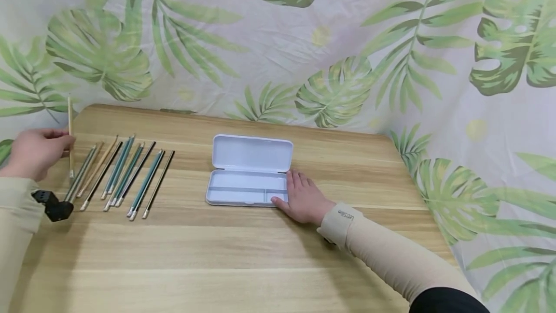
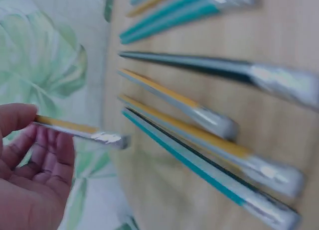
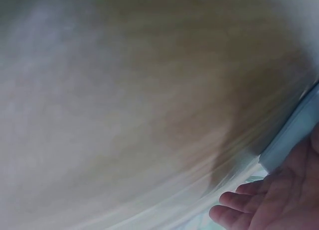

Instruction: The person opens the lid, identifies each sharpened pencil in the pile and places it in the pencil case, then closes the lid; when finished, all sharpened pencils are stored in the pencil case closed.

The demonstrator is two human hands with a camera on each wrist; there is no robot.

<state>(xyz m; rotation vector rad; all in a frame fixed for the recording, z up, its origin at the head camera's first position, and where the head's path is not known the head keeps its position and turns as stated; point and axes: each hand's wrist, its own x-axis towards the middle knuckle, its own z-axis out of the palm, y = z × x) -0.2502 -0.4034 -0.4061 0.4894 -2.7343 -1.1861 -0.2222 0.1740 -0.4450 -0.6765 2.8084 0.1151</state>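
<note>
At the far left, my left hand (image 1: 36, 151) pinches a yellow pencil (image 1: 71, 158) between thumb and fingertips. The pencil stands nearly upright in the head view, its eraser end down. The left wrist view shows the pencil's metal band and eraser (image 2: 112, 139) sticking out past the thumb. Just right of that hand, several pencils (image 1: 147, 182) in teal, yellow and black lie slanted on the table, erasers toward me. A pale blue pencil case (image 1: 252, 153) lies with its lid up. My right hand (image 1: 304, 199) rests against the case's right end, fingers extended, thumb on its front corner.
The case has one long compartment (image 1: 239, 178) at the back and smaller divided ones in front. A wooden table (image 1: 217, 264) carries everything. Leaf-patterned cloth (image 1: 278, 52) hangs behind it and on the right side.
</note>
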